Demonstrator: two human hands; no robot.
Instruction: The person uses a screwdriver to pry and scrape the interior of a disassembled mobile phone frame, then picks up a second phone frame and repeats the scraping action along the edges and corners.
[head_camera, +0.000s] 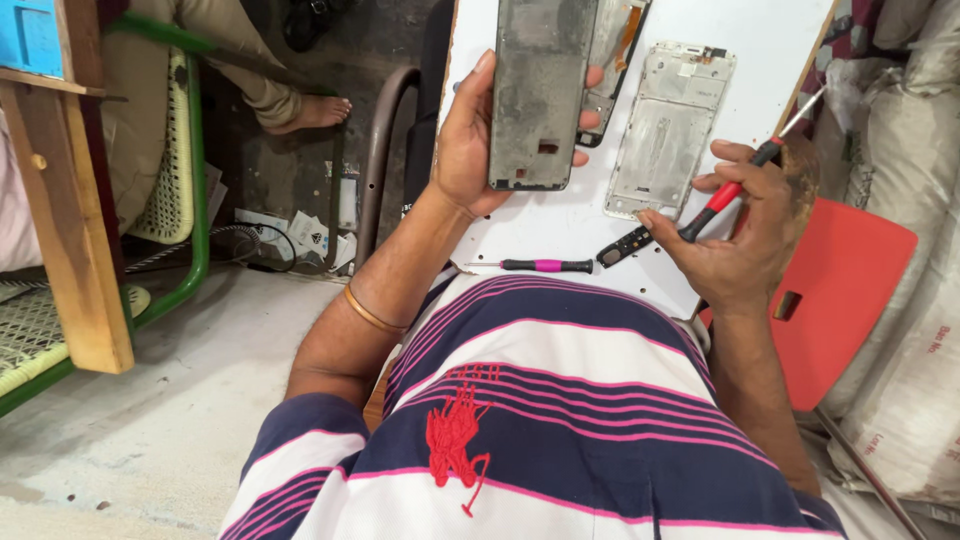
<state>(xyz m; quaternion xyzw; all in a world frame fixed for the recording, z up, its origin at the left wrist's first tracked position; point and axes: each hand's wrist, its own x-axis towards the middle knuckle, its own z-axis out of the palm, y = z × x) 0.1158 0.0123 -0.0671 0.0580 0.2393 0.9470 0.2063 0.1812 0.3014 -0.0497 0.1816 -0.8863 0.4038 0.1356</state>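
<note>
Over the white board (760, 40), the left hand (465, 140) grips a phone frame (535, 90) upright; loosening fingers could drop it. The right hand (745, 225) pinches a red screwdriver (740, 185), which might slip and scratch the silver frame (668, 125)

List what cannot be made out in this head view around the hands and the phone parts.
- Dark grey phone frame in the left hand: top cut off by the picture edge.
- Second dark phone part with an orange strip: mostly hidden behind the held frame.
- Red-and-black screwdriver in the right hand: tip too small to tell.
- Small black part on the white table: kind unclear.
</note>
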